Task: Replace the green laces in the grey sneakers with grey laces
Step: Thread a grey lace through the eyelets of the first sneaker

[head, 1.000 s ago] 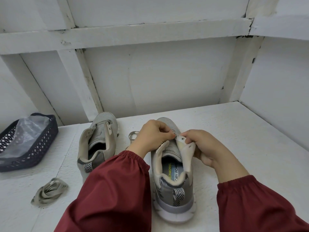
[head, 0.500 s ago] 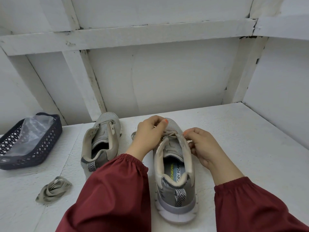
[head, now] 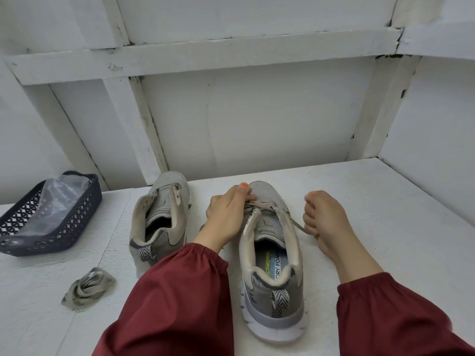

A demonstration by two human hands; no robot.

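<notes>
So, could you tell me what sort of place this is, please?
Likely a makeshift workbench in a bare nook: a rough white table, plain white board walls close around it, and a plastic basket.

Even soft light — sharp, edges warped.

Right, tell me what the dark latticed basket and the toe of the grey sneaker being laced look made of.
Dark latticed basket: seemingly moulded plastic, matt, judging by its even openwork walls. Toe of the grey sneaker being laced: probably woven mesh fabric, matt, with a fine dotted texture.
</notes>
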